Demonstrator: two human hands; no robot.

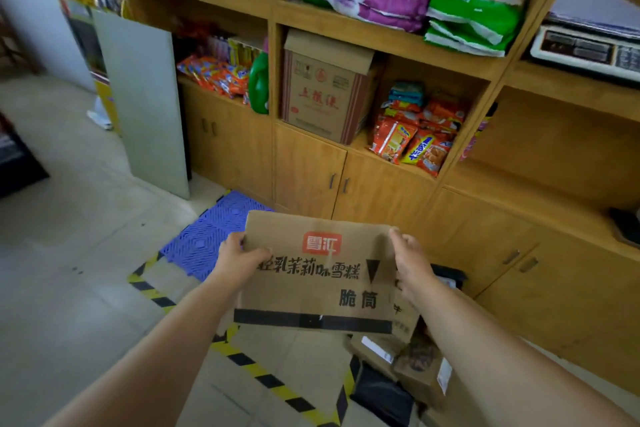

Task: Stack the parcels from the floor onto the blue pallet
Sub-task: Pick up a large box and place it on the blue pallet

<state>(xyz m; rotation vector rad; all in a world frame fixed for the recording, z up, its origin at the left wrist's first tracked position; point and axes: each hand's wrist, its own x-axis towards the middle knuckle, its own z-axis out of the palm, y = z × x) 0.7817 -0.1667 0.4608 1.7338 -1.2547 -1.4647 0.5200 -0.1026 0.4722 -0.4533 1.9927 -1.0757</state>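
I hold a brown cardboard parcel point(317, 274) with a red logo and black print in the air, its printed face toward me. My left hand point(239, 258) grips its left edge and my right hand point(412, 262) grips its right edge. The blue grid pallet point(204, 239) lies on the floor just beyond and left of the parcel, partly hidden by it. Below my right arm, more parcels remain on the floor: small brown boxes point(420, 369) and a black bag point(382, 395).
Wooden shelving with cabinet doors point(308, 170) stands right behind the pallet, full of snack packs and a carton point(325, 94). A pale board point(145, 100) leans at its left end. Yellow-black tape point(263, 378) marks the tiled floor.
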